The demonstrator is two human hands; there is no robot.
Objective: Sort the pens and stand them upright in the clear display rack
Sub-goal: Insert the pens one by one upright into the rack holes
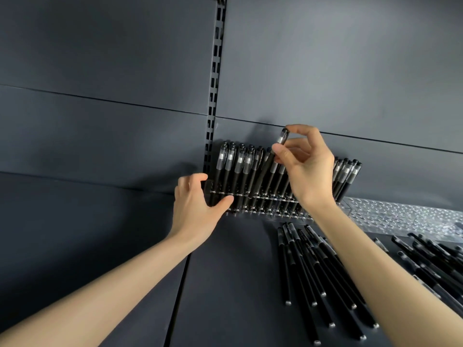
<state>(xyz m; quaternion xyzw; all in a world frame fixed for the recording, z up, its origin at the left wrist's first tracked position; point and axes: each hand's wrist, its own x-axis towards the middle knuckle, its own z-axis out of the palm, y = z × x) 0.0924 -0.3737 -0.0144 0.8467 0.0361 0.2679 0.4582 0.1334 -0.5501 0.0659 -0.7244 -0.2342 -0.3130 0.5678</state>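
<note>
The pen (266, 166) in the right hand (308, 169) looks light and stiff: a slim plastic stick that should weigh next to nothing and not bend. Its smooth barrel could roll or slip, so the sensible hold is the one in use, a fingertip pinch high up at the cap end, which leaves the long lower part free to find a hole. Thumb and forefinger nip it there while the other fingers curl loosely behind.

The pen is black, with a translucent grey band below the cap. It leans to the left, its lower end down among the standing pens (240, 166) in the clear display rack (263, 211). I cannot tell whether the tip is seated yet.

The left hand (195, 204) grips the rack's left end, fingers behind and thumb in front, steadying it, I would judge, since so light a clear rack could slide. The rack stands on the dark shelf (225, 271) against the back panel (325, 71).

Loose pens (308, 266) of the same kind lie flat on the shelf in front of the rack. A further pile (431, 259) lies to the right, near a second clear rack (400, 214) whose visible holes are unfilled.
</note>
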